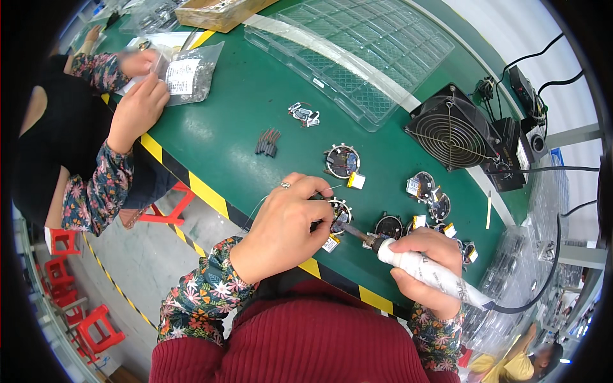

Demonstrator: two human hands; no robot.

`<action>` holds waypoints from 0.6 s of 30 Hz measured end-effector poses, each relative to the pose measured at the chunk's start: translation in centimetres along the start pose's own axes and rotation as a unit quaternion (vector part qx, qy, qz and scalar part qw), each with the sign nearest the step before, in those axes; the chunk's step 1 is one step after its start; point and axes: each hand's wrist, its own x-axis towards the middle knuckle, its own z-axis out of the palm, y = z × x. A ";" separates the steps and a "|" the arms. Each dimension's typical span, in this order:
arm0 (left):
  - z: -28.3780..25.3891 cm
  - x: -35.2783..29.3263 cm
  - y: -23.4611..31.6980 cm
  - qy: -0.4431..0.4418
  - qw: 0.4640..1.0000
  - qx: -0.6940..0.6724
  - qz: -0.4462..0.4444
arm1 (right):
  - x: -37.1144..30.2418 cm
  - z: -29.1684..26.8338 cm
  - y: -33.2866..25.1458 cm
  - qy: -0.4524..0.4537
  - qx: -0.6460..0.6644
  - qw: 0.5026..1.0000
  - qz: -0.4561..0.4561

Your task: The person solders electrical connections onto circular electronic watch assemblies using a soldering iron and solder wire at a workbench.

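Note:
My left hand [284,226], with a ring on one finger, is closed in a pinch on a thin length of solder wire [258,205]. Its fingertips rest at a small round circuit assembly [341,212], which they partly hide. A pale battery pack [331,243] lies just below that assembly. In my right hand [444,252] is a soldering iron [418,268] with a white-wrapped handle. The iron's tip points left and meets or nearly meets the assembly; exact contact I cannot tell.
Further round assemblies [421,186] lie to the right, another [342,161] beyond my left hand. Small black parts [267,143] and silver pieces [304,115] sit farther off. A fan [451,127] and clear trays [357,57] stand behind. At left, a co-worker's hands hold a bag [191,80].

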 end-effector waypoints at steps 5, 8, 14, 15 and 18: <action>0.0 0.0 -0.1 -0.003 1.000 -0.001 -0.002 | 0.0 0.1 -0.1 0.001 0.004 1.000 0.008; 0.0 -0.1 -0.2 -0.005 1.000 0.010 -0.009 | -0.2 0.2 0.0 0.014 0.008 1.000 0.020; 0.1 0.0 -0.1 -0.003 1.000 0.008 -0.010 | -0.3 0.1 0.0 0.028 0.021 0.999 0.020; 0.1 0.0 0.0 0.004 1.000 0.000 -0.007 | -0.2 0.1 0.0 0.031 0.019 0.999 0.017; 0.1 0.0 0.0 0.009 1.000 -0.008 -0.003 | -0.2 0.2 0.2 0.034 0.014 0.999 0.005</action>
